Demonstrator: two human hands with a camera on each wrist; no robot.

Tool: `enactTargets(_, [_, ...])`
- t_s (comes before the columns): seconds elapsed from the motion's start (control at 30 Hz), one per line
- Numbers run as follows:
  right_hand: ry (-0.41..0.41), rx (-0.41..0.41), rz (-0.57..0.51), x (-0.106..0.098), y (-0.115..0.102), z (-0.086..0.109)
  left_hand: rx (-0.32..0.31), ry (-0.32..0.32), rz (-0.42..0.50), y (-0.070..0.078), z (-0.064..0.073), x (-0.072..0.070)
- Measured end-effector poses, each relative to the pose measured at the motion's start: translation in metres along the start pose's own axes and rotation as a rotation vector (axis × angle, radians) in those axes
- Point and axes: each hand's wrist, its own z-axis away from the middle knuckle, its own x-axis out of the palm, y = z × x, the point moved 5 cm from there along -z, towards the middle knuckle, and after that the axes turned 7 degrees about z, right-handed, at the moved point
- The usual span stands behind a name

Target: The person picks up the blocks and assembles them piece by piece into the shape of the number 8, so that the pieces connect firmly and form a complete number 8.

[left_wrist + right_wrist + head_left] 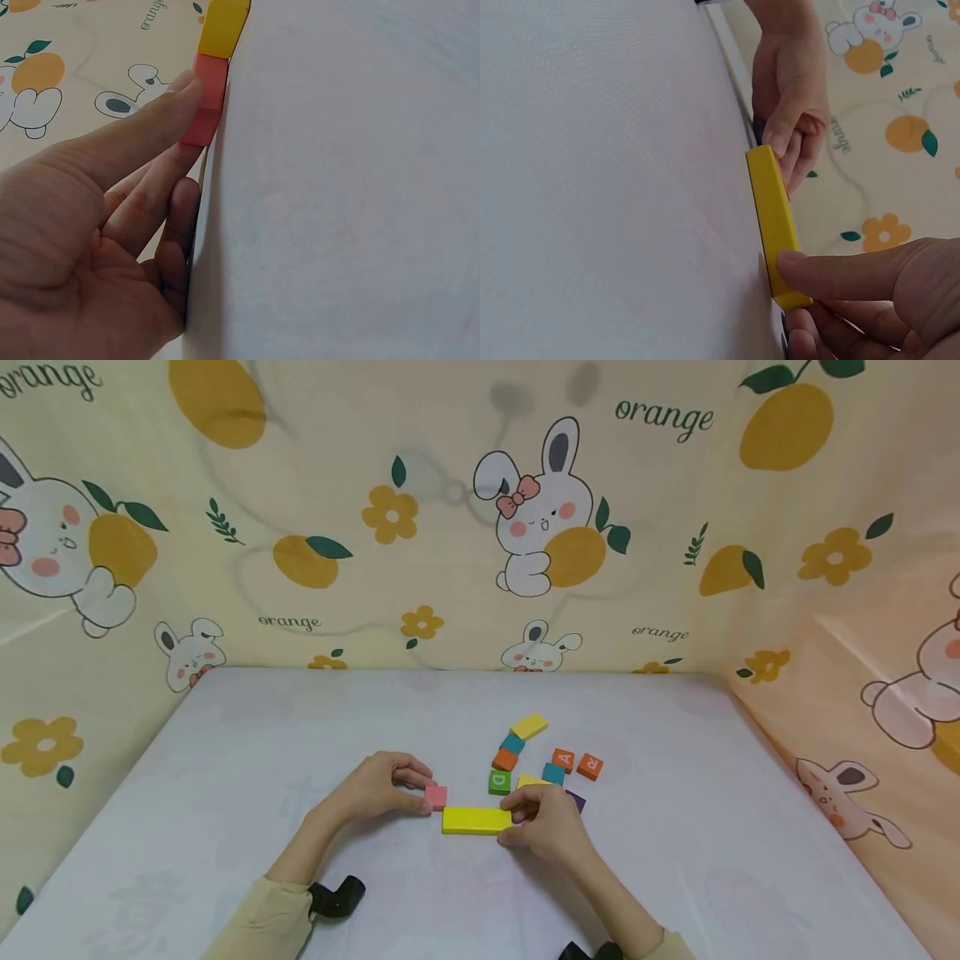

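Left hand [378, 785]: thumb and fingertip pinch the small pink block [436, 797], grip narrow, other fingers loosely bent behind. Right hand [547, 818]: thumb on the near side of the long yellow block [474, 821], fingers round the far side at its right end. Both pieces low on the white table [420, 910], pink at the yellow's far left corner. They look to meet there; cannot tell whether a sliver of gap remains.

Just beyond my right fingers: green lettered block [499, 782], a smaller yellow piece [531, 782] partly hidden by the hand, a purple block [577, 802] mostly covered. Farther off, another yellow block [529, 726] lies at a slant.

On doing this well, my judgement: steady the yellow with light thumb pressure, since a grip at one end could let it swivel. Nudge the pink in small slides, flat to the table, fingertips off the joining face. Mind the right knuckles, so close to the purple and smaller yellow pieces; a careless lift could knock them askew
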Motion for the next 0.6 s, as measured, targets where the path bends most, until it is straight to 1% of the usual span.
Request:
enactTargets(0.23, [-0.010,0.005,-0.038,-0.0021,0.0039,-0.0024,-0.012,-0.002,0.006,-0.0004,-0.0010,0.0009])
enactTargets(0.6, [-0.036,0.014,-0.044,-0.0032,0.0062,-0.0046,-0.008,0.000,0.002,-0.0007,-0.0018,0.0011])
